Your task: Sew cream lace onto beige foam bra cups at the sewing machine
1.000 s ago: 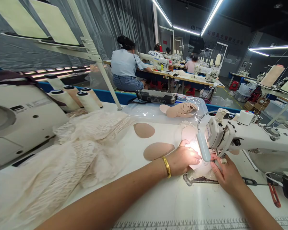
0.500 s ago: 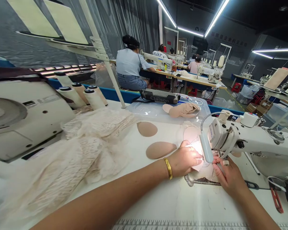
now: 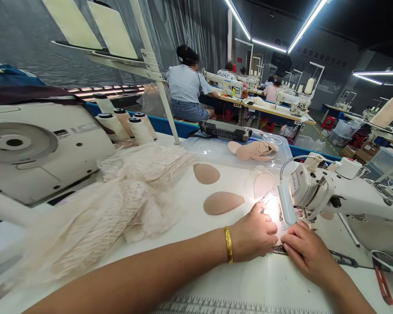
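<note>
The white sewing machine [image 3: 309, 187] stands at the right, its small lamp [image 3: 285, 204] throwing bright light below the head. A pale pink fabric piece with lace [image 3: 264, 185] lies under the lamp, partly washed out by glare. On its left edge my left hand [image 3: 257, 229], with a gold bangle at the wrist, has its fingers curled and closed on the fabric. My right hand [image 3: 309, 248] pinches the near edge just in front of the needle area, fingertips close to the left hand's. The needle itself is hidden. Two beige bra cups [image 3: 224, 203] rest to the left.
Sheer cream lace fabric [image 3: 127, 205] is heaped at the left beside another machine [image 3: 42, 148] and thread cones [image 3: 140, 131]. A clear plastic lid [image 3: 199, 148] bears more beige cups [image 3: 255, 150]. A ruler [image 3: 236, 305] lines the front edge; red-handled snips [image 3: 384, 283] lie right. Co-workers sit beyond.
Both hands have drawn nearer to me and closer together at the fabric's near edge. My right hand has come away from beneath the machine head. The camera has turned slightly left.
</note>
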The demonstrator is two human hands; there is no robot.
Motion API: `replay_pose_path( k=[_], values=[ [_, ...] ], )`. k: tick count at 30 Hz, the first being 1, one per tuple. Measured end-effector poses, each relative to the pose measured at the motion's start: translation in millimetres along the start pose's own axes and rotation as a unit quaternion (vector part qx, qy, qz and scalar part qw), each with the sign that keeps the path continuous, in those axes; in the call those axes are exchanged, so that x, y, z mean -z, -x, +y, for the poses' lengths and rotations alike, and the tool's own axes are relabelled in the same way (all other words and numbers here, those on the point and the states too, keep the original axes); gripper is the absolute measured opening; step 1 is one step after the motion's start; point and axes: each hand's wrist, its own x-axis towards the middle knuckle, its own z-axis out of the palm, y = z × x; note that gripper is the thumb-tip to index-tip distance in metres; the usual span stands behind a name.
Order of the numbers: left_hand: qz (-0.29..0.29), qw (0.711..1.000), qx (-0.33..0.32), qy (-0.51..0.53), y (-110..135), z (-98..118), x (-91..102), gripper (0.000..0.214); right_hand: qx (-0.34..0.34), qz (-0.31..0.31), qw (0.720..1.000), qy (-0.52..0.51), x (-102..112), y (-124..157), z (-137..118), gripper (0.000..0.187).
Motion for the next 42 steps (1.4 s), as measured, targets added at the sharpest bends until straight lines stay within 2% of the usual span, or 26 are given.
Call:
replay_pose_path(
  k=[4,11,15,19,21,23,25,26,28,30,32,34,37,42],
  values=[
    [0.017,1.0,-0.003,-0.011,-0.3,2.4,-3.3,0.021,-0.005,0.007,1.0,0.011,-3.0,-0.8,0.3,0.023],
    [0.036,0.999,0.04,0.004,-8.8,-8.1,-12.5,0.021,-0.053,0.029,0.997,0.056,-12.5,-3.4,7.6,0.026],
    [0.025,0.998,0.052,0.01,-12.9,-16.4,-15.7,0.018,-0.069,0.055,0.993,0.078,-18.7,-3.5,13.6,0.025],
    [0.01,0.998,0.062,0.023,-16.8,-23.7,-15.7,0.016,-0.088,0.051,0.991,0.093,-22.8,-1.9,18.5,0.029],
    [0.029,0.993,0.111,0.012,-18.7,-30.9,-14.2,0.017,-0.088,0.051,0.99,0.102,-23.8,-1.3,19.7,0.03],
    [0.037,0.975,0.219,-0.016,-19.4,-42.1,-11.7,0.027,-0.086,0.049,0.989,0.108,-23.9,-1.3,19.6,0.028],
    [0.008,0.952,0.304,-0.035,-17.8,-54.5,-8.1,0.039,-0.088,0.044,0.989,0.107,-23.3,-2.0,18.5,0.024],
    [-0.016,0.947,0.318,-0.038,-15.9,-59.7,-5.8,0.041,-0.088,0.042,0.99,0.106,-22.9,-2.5,17.7,0.023],
    [-0.056,0.951,0.303,-0.036,-10.8,-65.0,0.0,0.034,-0.089,0.042,0.99,0.106,-22.1,-3.6,15.9,0.02],
    [-0.072,0.956,0.282,-0.04,-5.3,-61.7,6.7,0.023,-0.089,0.045,0.989,0.108,-21.6,-4.5,14.5,0.018],
    [-0.082,0.964,0.252,-0.033,-1.2,-50.8,11.8,0.02,-0.087,0.049,0.989,0.111,-21.4,-4.9,13.6,0.016],
    [-0.088,0.975,0.204,0.016,0.3,-36.6,12.1,0.022,-0.083,0.053,0.989,0.113,-21.1,-5.2,13.0,0.016],
    [-0.068,0.984,0.141,0.089,-2.7,-19.1,2.1,0.019,-0.082,0.054,0.989,0.107,-20.1,-5.7,12.2,0.015],
    [-0.026,0.991,0.114,0.064,-14.7,-12.0,-17.9,0.019,-0.085,0.054,0.99,0.098,-18.6,-6.5,11.1,0.015]
  ],
)
